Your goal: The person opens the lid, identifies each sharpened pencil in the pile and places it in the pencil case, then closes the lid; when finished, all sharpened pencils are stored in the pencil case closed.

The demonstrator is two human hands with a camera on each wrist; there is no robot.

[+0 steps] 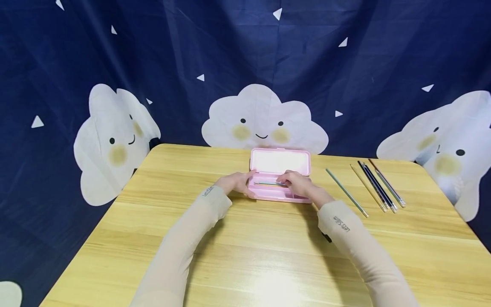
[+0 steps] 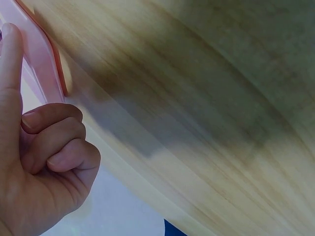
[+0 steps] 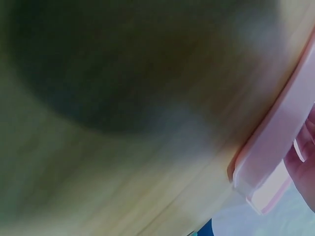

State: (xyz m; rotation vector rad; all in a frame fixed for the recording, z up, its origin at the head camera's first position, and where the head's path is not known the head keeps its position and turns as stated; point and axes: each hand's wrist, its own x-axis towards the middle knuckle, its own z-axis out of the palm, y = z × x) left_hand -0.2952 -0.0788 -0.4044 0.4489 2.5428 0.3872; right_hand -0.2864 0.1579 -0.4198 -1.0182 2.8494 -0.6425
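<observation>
A pink pencil case stands on the table with its lid raised at the back. My left hand grips the case's left end, thumb at the front and a finger toward the back; in the left wrist view its other fingers are curled. My right hand reaches into the case from the right. Its fingertips pinch the right end of some colored pencils lying lengthwise inside. How many pencils it holds is hidden. In the right wrist view, part of that hand shows over the case wall.
Right of the case lies a green pencil by itself. Farther right, several more pencils lie side by side: a tan one, dark ones and a brownish one. A blue cloud-print curtain hangs behind the wooden table.
</observation>
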